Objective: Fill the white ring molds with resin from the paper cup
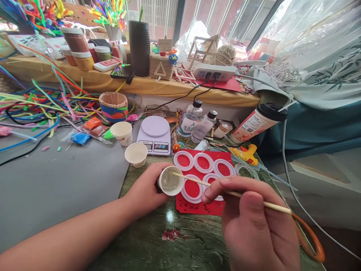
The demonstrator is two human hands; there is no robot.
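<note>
A: Nearest items?
B: Right hand [254, 222]: fingers clamped on a slim, pale wooden stick [197, 181]. Left hand [149, 188]: wrapped around a white, round paper cup [170, 194].
A: Cup position and appearance?
B: In the left hand, left of the right; mouth tilted nearward, cloudy liquid [169, 182] and stick tip inside.
A: Beyond?
B: Smooth, pale-lilac rings [175, 161] on a flat red sheet [197, 208]; farther left, a lilac scale [155, 126].

Daylight from window [210, 13] — tabletop [170, 216] glare; edges stretched.
</note>
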